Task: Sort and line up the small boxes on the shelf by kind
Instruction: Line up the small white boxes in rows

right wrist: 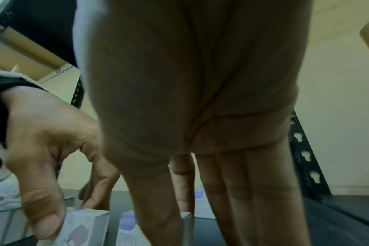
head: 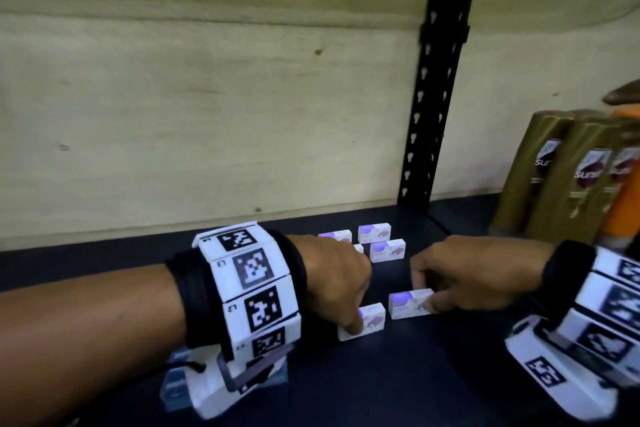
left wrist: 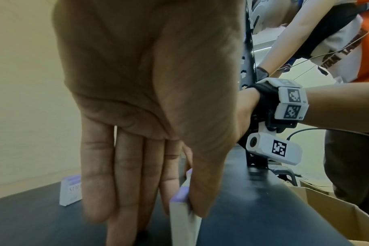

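The left hand (head: 332, 274) is pinched on a small white and purple box (head: 363, 321) standing on edge on the dark shelf (head: 415, 374), thumb on its near face and fingers behind it, as is seen in the left wrist view. The right hand (head: 464, 274) is closed the same way on a second box (head: 408, 303) just to the right, the two boxes set close side by side but apart. Behind the shelf a pale wooden back panel (head: 207, 114) is seen, crossed by a black slotted upright (head: 436, 80). At the far right three gold bottles (head: 568, 184) are stood together, touching. Further back on the shelf four more purple boxes (head: 386, 250) are gathered in two short rows, one largely hidden by the left hand. Under the left wrist some blue boxes (head: 175, 388) are partly covered by the wrist camera
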